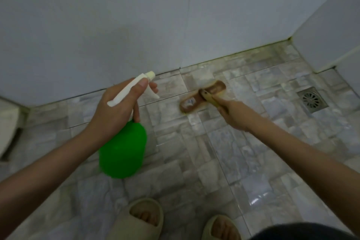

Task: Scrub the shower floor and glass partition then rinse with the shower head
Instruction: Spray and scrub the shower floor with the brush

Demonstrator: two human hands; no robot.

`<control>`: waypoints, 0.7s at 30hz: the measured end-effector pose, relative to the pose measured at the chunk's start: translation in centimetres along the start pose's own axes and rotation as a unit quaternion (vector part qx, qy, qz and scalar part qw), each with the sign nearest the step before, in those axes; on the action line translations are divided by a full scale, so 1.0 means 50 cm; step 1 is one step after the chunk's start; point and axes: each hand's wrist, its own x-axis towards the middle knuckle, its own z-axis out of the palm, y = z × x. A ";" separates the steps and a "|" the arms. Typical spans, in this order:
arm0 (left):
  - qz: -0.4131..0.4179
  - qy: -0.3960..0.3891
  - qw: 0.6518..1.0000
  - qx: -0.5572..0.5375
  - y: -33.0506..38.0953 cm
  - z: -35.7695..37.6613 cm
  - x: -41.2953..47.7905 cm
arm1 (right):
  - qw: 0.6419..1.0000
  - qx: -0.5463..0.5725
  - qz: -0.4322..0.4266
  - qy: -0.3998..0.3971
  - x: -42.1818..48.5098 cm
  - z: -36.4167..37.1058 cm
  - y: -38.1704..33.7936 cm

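My left hand (118, 107) grips the white trigger head of a green spray bottle (123, 150), held above the floor with the nozzle pointing toward the wall. My right hand (232, 114) grips the handle of a brown scrub brush (202, 96), whose head lies blurred on the marble-patterned shower floor (243, 152) close to the wall. The floor tiles look wet and glossy. No glass partition or shower head is in view.
A grey-white tiled wall (155, 15) runs along the far edge of the floor, with a corner at the right. A round metal drain (311, 100) sits at the right. My feet in beige slippers (139, 218) stand at the bottom. A white fixture (7, 124) is at the left edge.
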 end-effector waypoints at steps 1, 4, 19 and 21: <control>0.001 -0.001 1.000 -0.001 -0.003 -0.011 -0.008 | 1.000 -0.014 0.004 -0.021 -0.032 0.012 -0.005; -0.001 0.000 1.000 -0.005 -0.013 -0.035 -0.021 | 1.000 -0.022 -0.011 -0.001 -0.010 0.027 -0.049; -0.060 0.075 0.995 -0.021 -0.104 -0.148 -0.073 | 0.988 -0.103 -0.085 -0.076 0.017 0.000 -0.146; -0.065 0.083 0.994 -0.030 -0.116 -0.160 -0.068 | 0.990 -0.093 -0.098 -0.048 0.102 -0.004 -0.203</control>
